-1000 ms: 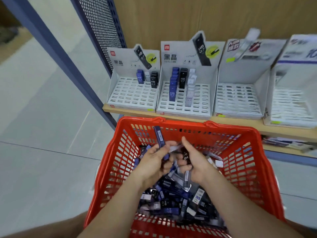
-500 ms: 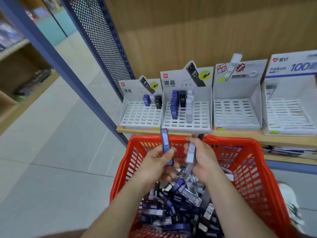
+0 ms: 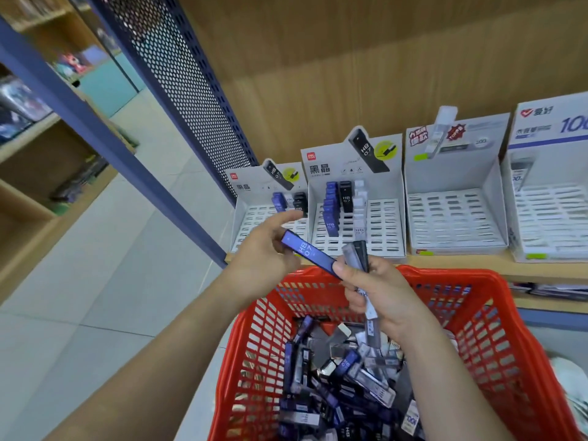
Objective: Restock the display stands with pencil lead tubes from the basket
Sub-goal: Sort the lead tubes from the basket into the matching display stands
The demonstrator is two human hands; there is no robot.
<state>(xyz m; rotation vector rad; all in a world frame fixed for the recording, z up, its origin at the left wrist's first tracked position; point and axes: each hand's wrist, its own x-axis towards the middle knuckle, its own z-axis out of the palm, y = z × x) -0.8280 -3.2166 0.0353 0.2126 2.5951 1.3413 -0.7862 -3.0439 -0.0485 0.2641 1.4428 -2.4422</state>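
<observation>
A red plastic basket [image 3: 496, 316] in front of me holds a heap of pencil lead tubes [image 3: 337, 386] in blue, black and clear. My left hand [image 3: 264, 256] pinches one end of a blue HB 0.7 tube [image 3: 307, 252] above the basket's far rim. My right hand [image 3: 378, 291] touches the tube's other end with its thumb and grips a few grey and clear tubes [image 3: 358, 254] upright. Two white display stands [image 3: 385, 237] behind the hands hold a few blue, black and clear tubes in their slots.
Two more slotted stands [image 3: 455, 224] sit to the right on the wooden shelf [image 3: 477, 265], with nothing in their slots. A blue post and perforated metal panel [image 3: 178, 90] rise at left. Tiled floor and another shelf unit lie further left.
Both hands rose out of the basket toward the stands. The blue tube went from upright to slanting across between the two hands, and my right thumb now meets its end.
</observation>
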